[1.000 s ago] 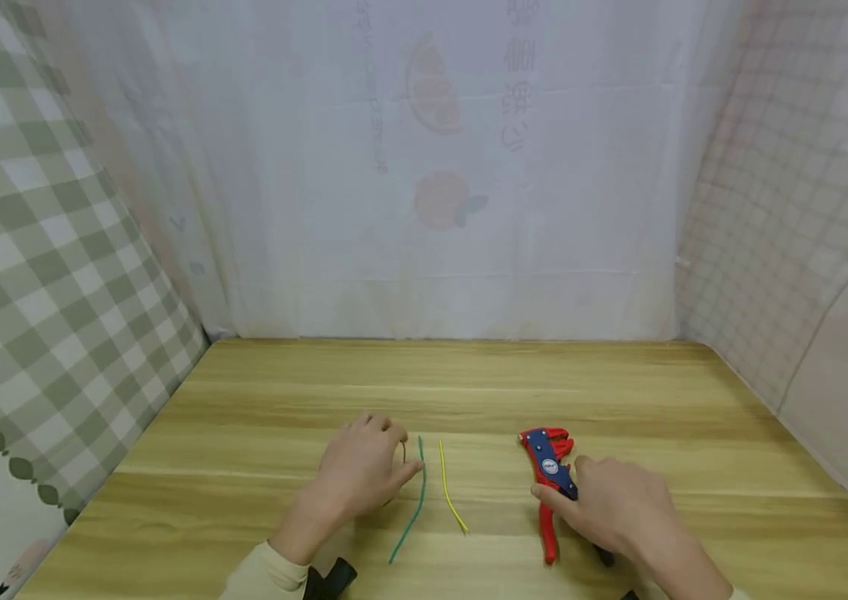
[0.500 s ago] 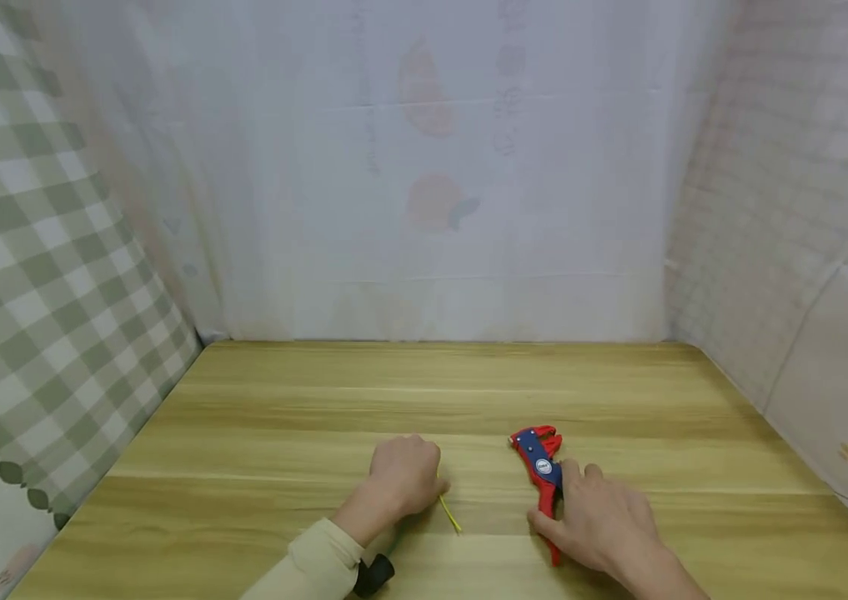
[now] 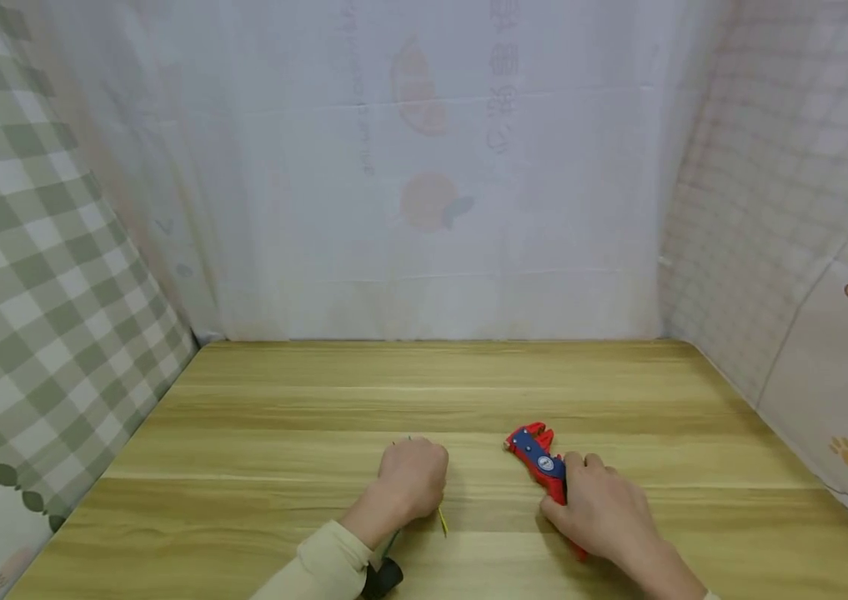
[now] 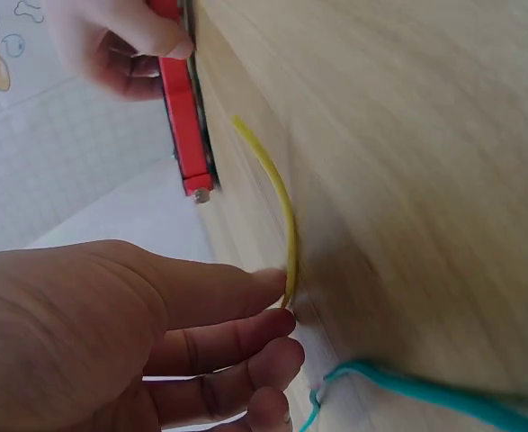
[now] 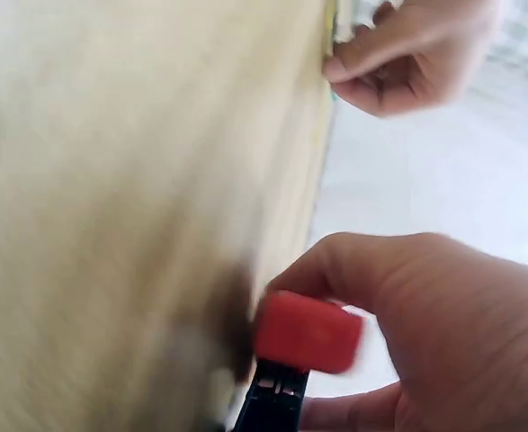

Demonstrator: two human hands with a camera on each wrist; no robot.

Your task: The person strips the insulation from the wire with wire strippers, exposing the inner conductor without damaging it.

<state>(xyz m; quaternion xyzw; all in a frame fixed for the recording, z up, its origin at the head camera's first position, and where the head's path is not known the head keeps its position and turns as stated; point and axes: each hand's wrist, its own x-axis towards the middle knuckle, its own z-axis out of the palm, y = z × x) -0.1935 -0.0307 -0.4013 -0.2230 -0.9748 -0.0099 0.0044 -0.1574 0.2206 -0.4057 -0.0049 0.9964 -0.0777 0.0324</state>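
Note:
My left hand (image 3: pixel 414 479) is at the middle of the table, pinching a yellow wire (image 4: pixel 286 211) near one end between thumb and index finger. The wire's other end curves away over the wood. A green wire (image 4: pixel 425 389) lies close beside these fingers, mostly covered by the hand and sleeve in the head view. To the right, my right hand (image 3: pixel 607 504) grips the handles of a red and blue wire stripper (image 3: pixel 532 450), whose head points away and to the left. Its red handle end (image 5: pixel 308 333) shows in the right wrist view, next to the thumb.
The wooden table (image 3: pixel 281 400) reaches back to a white fabric sheet (image 3: pixel 318 208). A green checked cloth (image 3: pixel 33 250) slopes up on the left, and a pale grid-patterned cloth (image 3: pixel 731 208) on the right. A black strap piece (image 3: pixel 384 577) sits by the left cuff.
My left hand has moved right, from beside the green wire to the yellow one, and pinches it. My right hand has wrapped round the wire stripper, which has turned slightly.

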